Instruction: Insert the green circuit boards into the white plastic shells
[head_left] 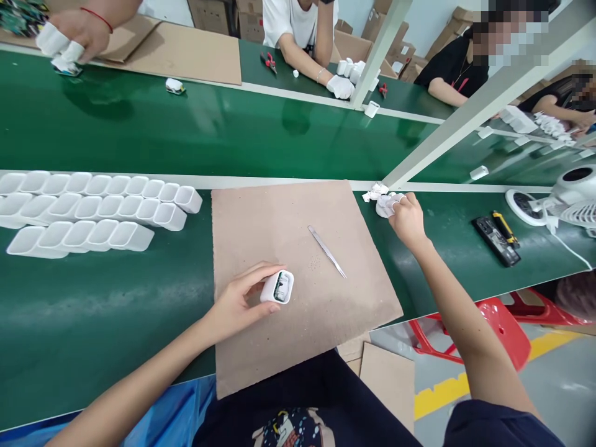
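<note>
My left hand is wrapped round a small white plastic housing, held above the cardboard sheet. Its open end faces up and to the right; a green circuit board and white parts show inside. At the back right, my right hand is closed at the crumpled white bag. What its fingertips pinch inside is hidden. A pair of metal tweezers lies on the cardboard, with tiny specks beside it.
Rows of white housings stand at the left. A slanted white post rises near my right hand. Right of it are a black tool, a yellow cutter and a white fan. Co-workers sit across the green belt.
</note>
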